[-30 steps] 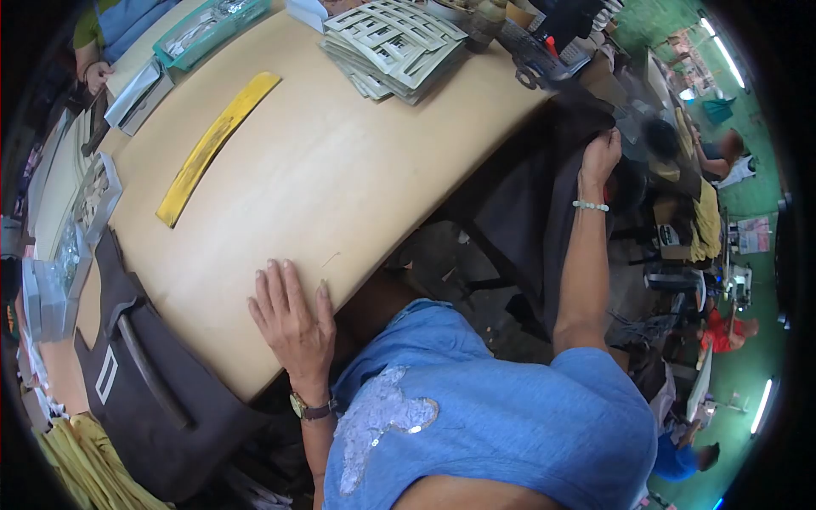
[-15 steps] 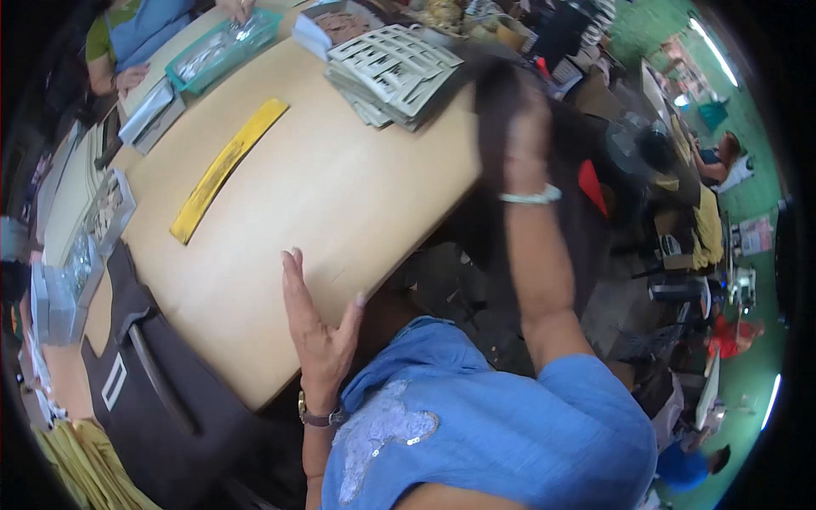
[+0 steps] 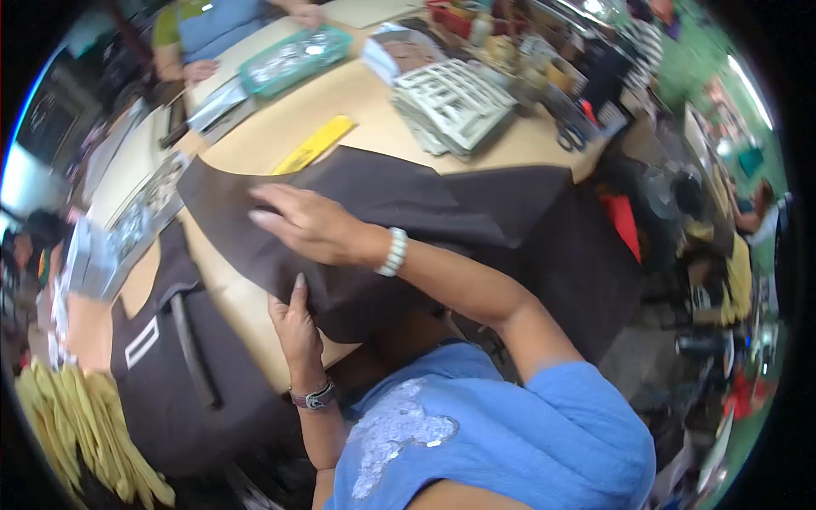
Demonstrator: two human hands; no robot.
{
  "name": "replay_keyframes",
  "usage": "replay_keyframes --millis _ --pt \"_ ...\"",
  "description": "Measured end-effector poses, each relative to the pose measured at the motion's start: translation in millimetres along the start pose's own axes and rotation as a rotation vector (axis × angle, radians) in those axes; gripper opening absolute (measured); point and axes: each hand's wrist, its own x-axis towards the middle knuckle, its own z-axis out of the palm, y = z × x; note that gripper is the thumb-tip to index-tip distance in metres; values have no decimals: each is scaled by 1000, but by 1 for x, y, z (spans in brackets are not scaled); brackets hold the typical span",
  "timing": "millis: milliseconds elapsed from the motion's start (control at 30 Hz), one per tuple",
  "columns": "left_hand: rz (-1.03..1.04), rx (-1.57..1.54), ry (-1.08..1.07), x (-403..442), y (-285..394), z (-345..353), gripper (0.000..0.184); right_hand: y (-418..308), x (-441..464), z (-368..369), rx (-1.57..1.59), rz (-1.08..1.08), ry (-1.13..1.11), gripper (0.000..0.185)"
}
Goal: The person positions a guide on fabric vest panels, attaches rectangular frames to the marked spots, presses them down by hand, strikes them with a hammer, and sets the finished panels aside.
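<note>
A large dark brown sheet (image 3: 382, 191), like leather or fabric, spreads across the table and hangs over its near right edge. My right hand (image 3: 314, 225) is over the sheet's left part, fingers stretched out and holding nothing. At the lower left edge of the sheet is my left hand (image 3: 297, 336), its thumb on top and its fingertips apparently tucked beneath, closed on that edge. Part of a yellow strip (image 3: 319, 143) sticks out behind the sheet; the rest is covered.
Stacked pale cut-out panels (image 3: 455, 106) and scissors (image 3: 569, 134) lie at the back right. A teal basket (image 3: 255, 78) stands near another person's hand (image 3: 201, 70). Another dark piece (image 3: 187, 382) with a strap drapes over the left edge, beside yellow cloths (image 3: 85, 425).
My right hand has swung from the right side to the left over the table, and the dark sheet now covers much of the tabletop. My left hand has met its edge.
</note>
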Motion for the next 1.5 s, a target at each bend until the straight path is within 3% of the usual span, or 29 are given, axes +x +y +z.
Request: replay_keyframes --millis 100,233,300,433,467,567,633,667,733,833,900,933,1033,1167,1333,1400,1500 --pt "-9 65 24 -2 12 -17 41 18 -42 9 -349 -155 -112 50" --pt "1 261 40 -8 17 -34 44 36 -64 7 -528 77 -366 64" --pt "-25 277 66 -12 21 -43 46 50 -55 -9 -817 131 -342 68" --pt "-108 275 91 -15 24 -57 49 82 -36 -49 -1132 254 94 63" --pt "-79 287 91 -13 22 -60 49 73 -36 -52 -1156 152 177 58" --pt "-18 338 81 -10 9 -66 51 41 -64 -36 -865 -384 132 54" --pt "6 382 77 -8 7 -67 52 39 -86 -17 -652 -506 -187 52" --pt "5 398 45 -9 9 -66 54 39 -85 -14 -561 -371 -333 52" --pt "-2 434 -19 -15 20 -63 57 56 -66 -22 -635 -178 -309 54" --pt "3 808 24 -26 34 -63 67 98 -31 -40 -765 92 -195 62" --pt "-57 1008 165 -39 52 -49 74 102 -24 -52 -841 239 -223 69" --pt "-90 1104 237 -44 57 -41 78 100 -28 -53 -841 252 -223 70" --pt "385 1546 276 -51 53 -28 85 81 -62 -50 -848 263 -242 71" --pt "555 1449 -7 -40 39 2 74 41 -111 -44 -818 320 -288 72" --pt "412 1544 -265 -34 -16 11 68 60 -94 -83 -832 93 143 59" --pt "389 1580 -312 -34 -23 8 68 88 -69 -99 -865 185 189 56" --pt "393 1578 -336 -33 -20 8 67 112 -33 -107 -846 377 68 63"
